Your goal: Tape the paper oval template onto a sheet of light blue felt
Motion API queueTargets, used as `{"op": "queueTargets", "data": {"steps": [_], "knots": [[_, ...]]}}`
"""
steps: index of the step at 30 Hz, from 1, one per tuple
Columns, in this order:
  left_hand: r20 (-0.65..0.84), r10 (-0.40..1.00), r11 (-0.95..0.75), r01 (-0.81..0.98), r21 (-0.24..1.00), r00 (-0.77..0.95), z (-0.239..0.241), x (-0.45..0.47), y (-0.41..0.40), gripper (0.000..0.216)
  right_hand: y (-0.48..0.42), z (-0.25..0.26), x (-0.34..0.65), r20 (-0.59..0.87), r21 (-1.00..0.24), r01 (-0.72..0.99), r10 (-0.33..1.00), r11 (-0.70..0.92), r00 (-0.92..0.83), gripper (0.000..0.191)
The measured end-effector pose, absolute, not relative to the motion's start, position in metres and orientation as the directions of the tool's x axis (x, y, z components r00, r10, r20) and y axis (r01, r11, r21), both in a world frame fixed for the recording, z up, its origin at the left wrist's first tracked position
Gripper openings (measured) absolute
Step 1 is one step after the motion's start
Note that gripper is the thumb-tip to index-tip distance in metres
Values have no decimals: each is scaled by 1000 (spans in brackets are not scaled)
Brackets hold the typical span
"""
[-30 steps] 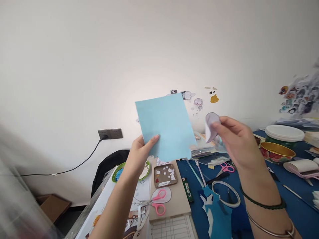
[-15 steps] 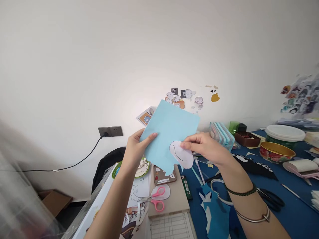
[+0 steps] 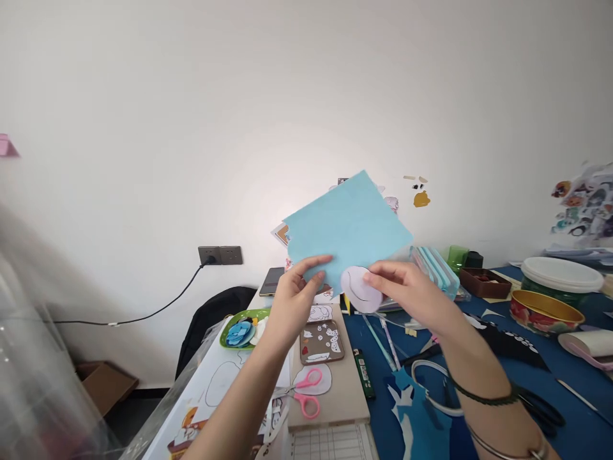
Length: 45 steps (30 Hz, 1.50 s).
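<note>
Raised above the table is a light blue sheet (image 3: 347, 220) that looks like felt, with cut-out notches along its left and lower edges. My left hand (image 3: 299, 291) pinches its lower edge between thumb and fingers. My right hand (image 3: 407, 287) is closed on a rounded white paper cutout (image 3: 360, 295) with a curved line drawn on it, held against the sheet's lower right part. Below the hands, pink-handled scissors (image 3: 306, 390) lie partly over another white paper cutout (image 3: 322, 378) on a beige board (image 3: 338, 399).
A brown tray (image 3: 311, 348) with small pieces lies on the board. Left of it is a green dish (image 3: 234, 316) with blue and white pieces. On the right are dark blue scraps (image 3: 426, 421), black scissors (image 3: 541, 409), a red-gold tin (image 3: 546, 313) and a white-lidded tub (image 3: 560, 275).
The light blue sheet has been turned, so its notched edge now faces left and down. My left hand has shifted right to its lower edge. The paper cutout has moved slightly right and up.
</note>
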State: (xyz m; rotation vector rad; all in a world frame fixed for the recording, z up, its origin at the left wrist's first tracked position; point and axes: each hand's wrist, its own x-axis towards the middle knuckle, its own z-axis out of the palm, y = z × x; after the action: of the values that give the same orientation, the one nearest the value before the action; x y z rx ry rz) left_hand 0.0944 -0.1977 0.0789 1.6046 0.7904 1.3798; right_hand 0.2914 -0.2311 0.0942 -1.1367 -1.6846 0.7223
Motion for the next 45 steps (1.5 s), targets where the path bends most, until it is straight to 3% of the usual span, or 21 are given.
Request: {"op": "queueTargets", "data": {"steps": [6,12,16,26,30,34,37,41,45], "knots": [[430,864,-461,67,885,262,84,84,-196,31,-254,104,306,506,-553,762,862,338,-15,24],[416,808,-501,114,858,417,79,88,-197,38,-251,95,275,545,-302,796,780,524,-307,9],[389,803,-504,165,848,452,78,88,-198,36,-247,92,269,531,-302,760,763,576,-368,14],[376,802,-448,49,893,465,80,88,-199,35,-243,92,274,584,-298,783,753,546,-303,12],[409,825,-460,44,887,390,81,91,-201,34,-241,94,278,602,-410,749,771,521,-207,12],[550,835,-549,-36,835,17,82,92,-200,34,-237,98,290,630,-679,591,759,436,164,21],[612,774,-631,-108,769,-163,79,93,-200,36,-233,97,292,525,-847,209,828,488,195,26],[663,747,-665,-86,742,-51,67,105,-208,35,-232,94,277,471,-879,-163,870,449,-146,26],[621,752,-624,-62,779,220,50,123,-219,45,-233,93,269,497,-853,-280,850,440,-177,34]]}}
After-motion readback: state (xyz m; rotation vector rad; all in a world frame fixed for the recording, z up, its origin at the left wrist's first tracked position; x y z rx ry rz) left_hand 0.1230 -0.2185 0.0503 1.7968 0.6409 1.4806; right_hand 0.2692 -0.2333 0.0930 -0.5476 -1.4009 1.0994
